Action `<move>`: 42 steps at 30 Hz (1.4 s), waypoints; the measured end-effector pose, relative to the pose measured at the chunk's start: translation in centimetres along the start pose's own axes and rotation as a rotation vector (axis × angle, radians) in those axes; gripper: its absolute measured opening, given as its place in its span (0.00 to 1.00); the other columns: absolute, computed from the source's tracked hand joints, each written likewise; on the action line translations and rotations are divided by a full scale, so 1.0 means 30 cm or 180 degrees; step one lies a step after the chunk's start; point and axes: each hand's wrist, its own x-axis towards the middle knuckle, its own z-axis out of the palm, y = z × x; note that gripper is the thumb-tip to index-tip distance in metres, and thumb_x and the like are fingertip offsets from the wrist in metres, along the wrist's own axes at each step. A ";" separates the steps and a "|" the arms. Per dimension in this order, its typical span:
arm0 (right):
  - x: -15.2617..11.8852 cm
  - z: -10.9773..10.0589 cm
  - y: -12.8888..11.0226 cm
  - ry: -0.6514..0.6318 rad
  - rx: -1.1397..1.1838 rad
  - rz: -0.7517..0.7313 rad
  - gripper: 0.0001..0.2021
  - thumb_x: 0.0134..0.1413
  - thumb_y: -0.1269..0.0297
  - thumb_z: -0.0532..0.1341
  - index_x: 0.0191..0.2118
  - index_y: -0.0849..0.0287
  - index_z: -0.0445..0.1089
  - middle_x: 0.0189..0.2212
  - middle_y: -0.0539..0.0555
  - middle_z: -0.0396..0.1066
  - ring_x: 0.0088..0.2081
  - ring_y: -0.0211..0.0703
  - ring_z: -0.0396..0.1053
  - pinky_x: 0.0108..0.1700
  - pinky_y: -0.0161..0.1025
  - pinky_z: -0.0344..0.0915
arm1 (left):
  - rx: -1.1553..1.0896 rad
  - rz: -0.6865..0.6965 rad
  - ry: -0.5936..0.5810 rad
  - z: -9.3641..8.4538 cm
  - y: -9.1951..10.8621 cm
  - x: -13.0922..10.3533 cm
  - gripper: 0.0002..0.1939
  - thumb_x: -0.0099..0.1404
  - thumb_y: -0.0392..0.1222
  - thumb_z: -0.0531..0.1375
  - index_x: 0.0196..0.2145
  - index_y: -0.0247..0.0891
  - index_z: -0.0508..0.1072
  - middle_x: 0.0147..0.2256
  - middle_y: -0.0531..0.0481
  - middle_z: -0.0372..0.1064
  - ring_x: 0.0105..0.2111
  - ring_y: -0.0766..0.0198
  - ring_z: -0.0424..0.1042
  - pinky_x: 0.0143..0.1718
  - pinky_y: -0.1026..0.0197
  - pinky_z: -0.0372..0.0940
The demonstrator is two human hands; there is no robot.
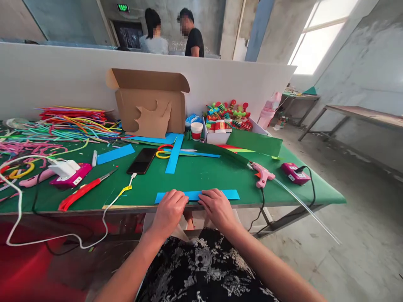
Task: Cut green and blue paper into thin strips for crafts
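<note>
A blue paper strip (230, 194) lies lengthwise along the front edge of the green table. My left hand (171, 205) is closed on its left part, fingers bent together over the paper. To the right, my right hand (217, 205) grips the same strip with curled fingers; a short stretch of blue shows between the two hands. Beyond them another blue strip (174, 154) points away from me, beside scissors with red and yellow handles (163, 154). A further blue piece (116, 154) lies to the left of the black phone (142, 161).
A pink glue gun (263, 175) and a magenta power socket (295, 173) are at right. Red-handled cutter (80, 193), white cable (108, 206) and colourful pipe cleaners (72, 126) occupy the left. Behind stand a cardboard box (126, 105) and a tray of red crafts (215, 137).
</note>
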 end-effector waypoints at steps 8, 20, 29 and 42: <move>0.000 -0.038 0.067 -0.0156 0.0353 0.0191 0.10 0.65 0.64 0.59 0.42 0.55 0.79 0.40 0.55 0.77 0.39 0.44 0.70 0.42 0.41 0.66 | -0.0330 -0.0482 -0.0383 -0.043 -0.024 0.010 0.14 0.73 0.35 0.51 0.35 0.39 0.76 0.35 0.49 0.72 0.36 0.61 0.65 0.39 0.58 0.60; 0.036 -0.084 0.078 -0.0303 0.0709 0.0548 0.09 0.65 0.61 0.60 0.38 0.51 0.79 0.35 0.51 0.76 0.36 0.41 0.69 0.39 0.40 0.60 | -0.0482 -0.0377 -0.1055 -0.040 -0.022 0.119 0.13 0.72 0.36 0.52 0.31 0.39 0.73 0.30 0.52 0.68 0.33 0.60 0.63 0.33 0.58 0.53; 0.069 -0.118 0.083 -0.0633 0.0875 0.0659 0.11 0.65 0.61 0.59 0.32 0.54 0.75 0.31 0.50 0.74 0.35 0.41 0.69 0.42 0.40 0.58 | -0.0252 -0.0524 -0.1329 -0.048 -0.006 0.139 0.12 0.70 0.39 0.56 0.28 0.42 0.71 0.28 0.52 0.67 0.33 0.59 0.63 0.33 0.56 0.52; 0.102 -0.111 0.059 -0.0835 0.0440 0.0624 0.10 0.66 0.66 0.58 0.31 0.56 0.70 0.28 0.49 0.71 0.31 0.40 0.67 0.36 0.38 0.55 | -0.0125 -0.0514 -0.1250 -0.030 0.019 0.177 0.10 0.70 0.38 0.56 0.28 0.42 0.68 0.26 0.53 0.66 0.31 0.58 0.62 0.32 0.56 0.50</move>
